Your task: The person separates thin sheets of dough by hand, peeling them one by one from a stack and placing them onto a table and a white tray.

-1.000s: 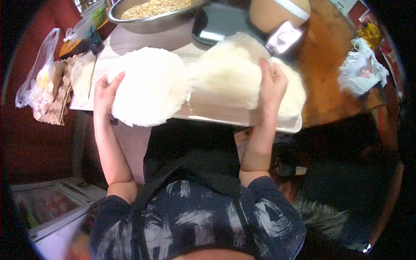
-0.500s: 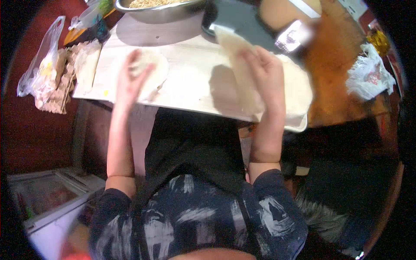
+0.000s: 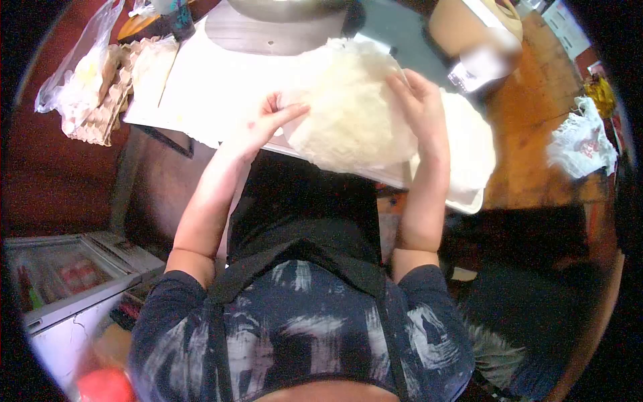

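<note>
A thin, pale, round wrapper sheet (image 3: 351, 110), translucent and wavy at its rim, hangs tilted over the front of the white board (image 3: 207, 84). My right hand (image 3: 422, 110) pinches its upper right edge. At its left edge, the thumb and fingers of my left hand (image 3: 271, 124) close on the sheet. To the right, beside my right wrist, lies a stack of similar pale sheets (image 3: 469, 144) on a white tray (image 3: 469, 203). Glare washes out the board's surface left of the held sheet.
A metal bowl (image 3: 288, 7) stands at the back, near a dark flat surface (image 3: 402, 33). A tan container (image 3: 462, 27) is at the back right. Crumpled brown paper (image 3: 110, 100) and a plastic bag (image 3: 84, 80) lie left; a white bag (image 3: 583, 144) lies on the wooden table (image 3: 529, 154).
The sheet in my right hand has swung from edge-on to facing me, spread between both hands. My left hand has moved right, from above a pale round on the board, and taken its left edge.
</note>
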{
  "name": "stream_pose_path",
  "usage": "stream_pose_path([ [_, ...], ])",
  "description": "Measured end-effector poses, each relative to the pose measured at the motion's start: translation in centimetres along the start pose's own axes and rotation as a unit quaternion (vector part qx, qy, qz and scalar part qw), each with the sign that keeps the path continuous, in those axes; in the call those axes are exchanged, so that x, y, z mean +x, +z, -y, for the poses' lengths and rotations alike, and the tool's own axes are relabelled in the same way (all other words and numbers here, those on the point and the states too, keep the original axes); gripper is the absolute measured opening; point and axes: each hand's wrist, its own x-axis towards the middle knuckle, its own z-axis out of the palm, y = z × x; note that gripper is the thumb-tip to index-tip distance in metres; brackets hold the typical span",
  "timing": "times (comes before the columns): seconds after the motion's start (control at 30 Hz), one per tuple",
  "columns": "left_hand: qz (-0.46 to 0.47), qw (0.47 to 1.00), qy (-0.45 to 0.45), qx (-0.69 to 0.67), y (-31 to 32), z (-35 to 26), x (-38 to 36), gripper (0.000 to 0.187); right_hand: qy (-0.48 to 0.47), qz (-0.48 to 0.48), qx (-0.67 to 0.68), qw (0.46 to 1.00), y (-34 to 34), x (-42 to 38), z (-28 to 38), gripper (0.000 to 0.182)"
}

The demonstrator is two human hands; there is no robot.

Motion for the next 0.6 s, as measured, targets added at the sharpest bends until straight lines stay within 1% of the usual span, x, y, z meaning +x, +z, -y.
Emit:
stream_pose_path([
  [0.07,-0.029,0.995,0.036,0.091,-0.5,-0.7,1.3,0.030,-0.039,-0.026,-0.030,0.998,-0.2,1.4,-0.9,0.023],
  [0.1,-0.028,0.995,0.034,0.091,-0.8,-1.4,2.0,0.030,-0.037,-0.026,-0.030,0.999,-0.3,1.9,-1.2,0.023],
  [0.17,-0.042,0.971,0.191,0.138,-1.4,-3.5,3.4,0.026,-0.051,-0.050,-0.018,0.997,-0.5,2.8,-1.5,0.020],
  [0.2,-0.043,0.971,0.191,0.138,-1.4,-4.6,3.6,0.026,-0.108,-0.059,-0.018,0.992,-0.5,2.9,-1.0,0.010],
  [0.23,-0.071,0.972,0.169,0.148,-1.3,-5.5,3.6,0.025,-0.107,-0.058,-0.016,0.992,-0.6,2.7,0.0,0.010],
  [0.27,-0.097,0.972,0.143,0.156,-1.2,-5.7,3.4,0.025,-0.155,-0.054,-0.048,0.985,-0.7,1.8,0.9,0.013],
  [0.3,-0.096,0.973,0.138,0.155,-1.3,-5.2,3.0,0.025,-0.203,-0.051,-0.080,0.975,-0.8,0.9,1.4,0.019],
  [0.33,-0.076,0.952,0.207,0.212,-1.7,-4.8,2.6,0.028,-0.185,-0.034,-0.108,0.976,-0.8,-0.2,0.7,0.030],
  [0.37,-0.056,0.923,0.273,0.266,-2.0,-4.2,2.1,0.032,-0.182,-0.034,-0.107,0.977,-0.5,-1.5,-0.1,0.030],
  [0.4,-0.036,0.940,0.216,0.263,-2.1,-3.0,1.3,0.039,-0.169,-0.001,-0.116,0.979,0.0,-3.0,-1.1,0.028],
  [0.43,-0.036,0.941,0.209,0.263,-2.1,-2.1,0.3,0.039,-0.154,0.034,-0.125,0.979,0.3,-4.3,-1.8,0.026],
  [0.47,-0.052,0.895,0.217,0.385,-1.9,-1.2,-0.8,0.036,-0.146,0.039,-0.122,0.981,0.6,-5.7,-2.4,0.026],
  [0.5,-0.064,0.834,0.223,0.501,-1.7,-0.4,-1.9,0.033,-0.156,0.081,-0.173,0.969,0.7,-6.9,-2.8,0.023],
  [0.53,-0.083,0.849,0.205,0.479,-1.5,0.2,-2.8,0.030,-0.165,0.122,-0.222,0.953,0.8,-7.9,-3.1,0.020],
  [0.57,-0.079,0.852,0.198,0.478,-1.2,0.6,-3.8,0.030,-0.158,0.126,-0.219,0.955,0.7,-8.5,-3.3,0.020],
  [0.6,-0.118,0.900,0.175,0.382,-1.1,0.3,-4.8,0.026,-0.157,0.118,-0.213,0.957,0.8,-9.1,-3.2,0.021],
])
